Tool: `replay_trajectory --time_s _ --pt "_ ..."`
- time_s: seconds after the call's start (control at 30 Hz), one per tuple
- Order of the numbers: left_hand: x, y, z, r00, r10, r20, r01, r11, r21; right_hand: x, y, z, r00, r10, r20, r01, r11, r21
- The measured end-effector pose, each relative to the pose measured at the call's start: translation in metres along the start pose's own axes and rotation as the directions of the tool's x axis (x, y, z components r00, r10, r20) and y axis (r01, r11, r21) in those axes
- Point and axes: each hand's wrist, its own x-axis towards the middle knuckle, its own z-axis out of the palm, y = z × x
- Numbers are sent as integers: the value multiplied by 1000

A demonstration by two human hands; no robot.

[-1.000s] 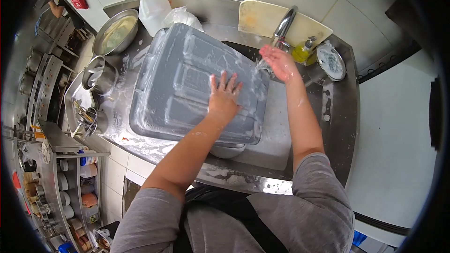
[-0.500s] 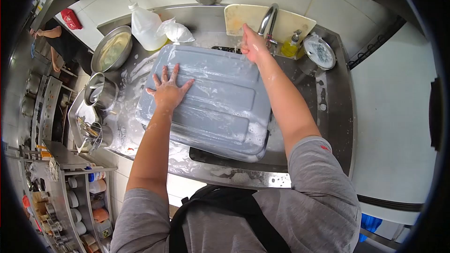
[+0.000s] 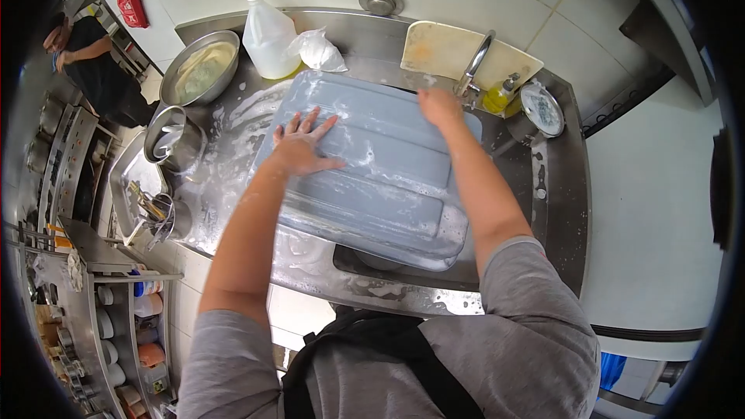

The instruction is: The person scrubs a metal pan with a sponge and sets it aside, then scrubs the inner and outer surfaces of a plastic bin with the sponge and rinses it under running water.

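Note:
A large grey plastic lid (image 3: 372, 159), wet and streaked with suds, lies across the sink and its drainboard. My left hand (image 3: 303, 147) rests flat on the lid's left part, fingers spread. Over the lid's far right edge, just short of the tap, my right hand (image 3: 441, 107) is curled closed. Whether it grips the edge or something small is hidden by the hand itself. The curved tap (image 3: 475, 62) stands just beyond it, with a soap pump bottle (image 3: 499, 95) of yellow liquid to the right.
A metal bowl (image 3: 230, 87), a white jug (image 3: 266, 39) and a plastic bag (image 3: 320, 51) stand behind left. A cutting board (image 3: 425, 45) leans on the wall. Metal pots (image 3: 177, 142) and a utensil container (image 3: 177, 217) line the left side. Another person (image 3: 89, 62) stands far left.
My right hand has come from beside the tap down to the lid's far right edge and closed. My left hand stays spread on the lid. The camera view has shifted.

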Motion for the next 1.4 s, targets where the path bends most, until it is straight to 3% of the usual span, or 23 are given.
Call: replay_trajectory --time_s 0.07,0.13,0.17,0.23,0.3,0.37,0.4,0.43,0.47,0.5,0.57,0.67,0.73,0.77,0.83,0.87,0.9,0.93,0.97,1.03,1.07,1.17,1.4 --pt "-4 -17 -1 997 73 24 -72 997 -16 -20 -47 -4 992 -103 77 103 995 9" --pt "-8 -19 10 994 83 -70 -85 996 -30 -49 -70 7 932 -350 -90 341 934 -102" --pt "-11 -17 8 993 98 -63 -100 995 -28 -62 -63 10 938 -335 -91 326 940 -102" --pt "-13 -13 5 997 29 -65 -30 999 -22 -82 -37 5 789 -607 -95 593 793 -140" --pt "-10 -12 6 997 17 -78 -19 1000 -22 -96 0 -17 871 -483 -88 458 864 -211" --pt "-8 -9 7 997 -1 -81 0 1000 -20 -90 51 -29 969 -226 -101 211 968 -139" --pt "-5 -5 6 996 -28 -89 25 999 -30 -78 90 -21 984 -92 -150 112 985 130" --pt "-1 0 6 994 -53 -95 50 998 -41 -69 121 -7 986 53 -161 15 920 393" --pt "3 3 8 995 -49 -90 45 998 -40 -75 133 -1 966 258 12 -189 677 711" --pt "10 6 11 991 -72 -111 66 996 -58 -88 139 6 896 372 241 -362 299 883" --pt "18 14 13 986 -92 -136 83 994 -71 -126 141 31 781 326 532 -576 47 816" --pt "23 17 15 975 -172 -139 158 982 -105 -158 146 48 821 302 484 -524 64 849" --pt "21 9 22 944 -190 -271 142 972 -188 -173 128 22 801 298 520 -482 -197 854" --pt "22 -3 29 942 -196 -271 146 970 -195 -176 138 21 801 297 520 -484 -189 854" --pt "23 -38 44 890 -347 -295 122 806 -579 -184 157 22 845 296 446 -400 -205 893" --pt "23 -50 49 893 -340 -294 119 809 -575 -198 156 14 842 301 447 -398 -212 893" --pt "20 -58 57 950 -314 -2 147 451 -880 -217 149 -7 878 306 368 -311 -219 925" --pt "17 -58 64 957 -148 249 251 -5 -968 -217 164 -12 859 330 391 -338 -207 918" --pt "13 -47 70 957 -141 254 256 -7 -967 -217 177 -18 839 354 414 -366 -197 910" --pt "10 -18 81 972 -78 220 200 -203 -959 -222 197 -35 830 370 417 -378 -176 909" --pt "13 -6 81 973 -74 219 200 -208 -957 -223 203 -43 830 370 418 -386 -160 909" --pt "21 19 81 965 109 240 263 -426 -866 -236 220 -65 829 377 414 -401 -117 909" --pt "40 53 87 938 216 272 342 -448 -826 -272 271 -95 815 449 366 -380 -63 923"
